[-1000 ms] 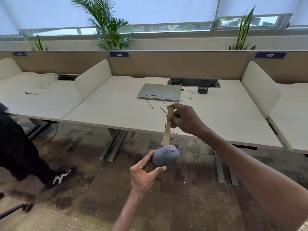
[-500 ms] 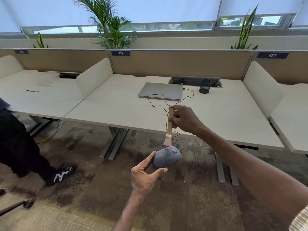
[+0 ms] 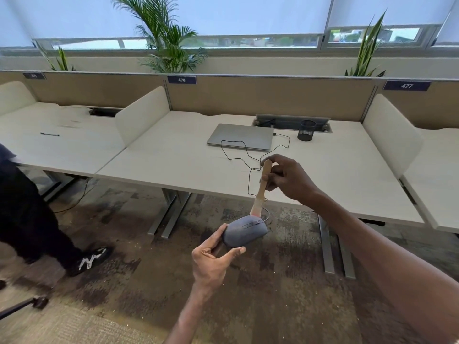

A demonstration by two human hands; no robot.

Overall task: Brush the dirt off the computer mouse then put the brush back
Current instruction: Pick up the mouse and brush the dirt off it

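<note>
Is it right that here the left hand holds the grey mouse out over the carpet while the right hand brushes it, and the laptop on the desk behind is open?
Not quite. The laptop is closed, its lid flat on the desk, as the head view shows. The rest stands: the left hand holds the grey mouse over the carpet, and the right hand holds the brush with its bristles on it.

A row of pale benches (image 3: 173,157) runs across the room, split by rounded cream dividers (image 3: 142,112) and backed by a tan partition (image 3: 273,95) with number plates 476 (image 3: 181,79) and 477 (image 3: 406,85). Behind it, wide windows (image 3: 223,42) with lowered blinds (image 3: 248,13) let in daylight past potted palms (image 3: 166,40). The floor is mottled brown carpet (image 3: 260,294).
</note>
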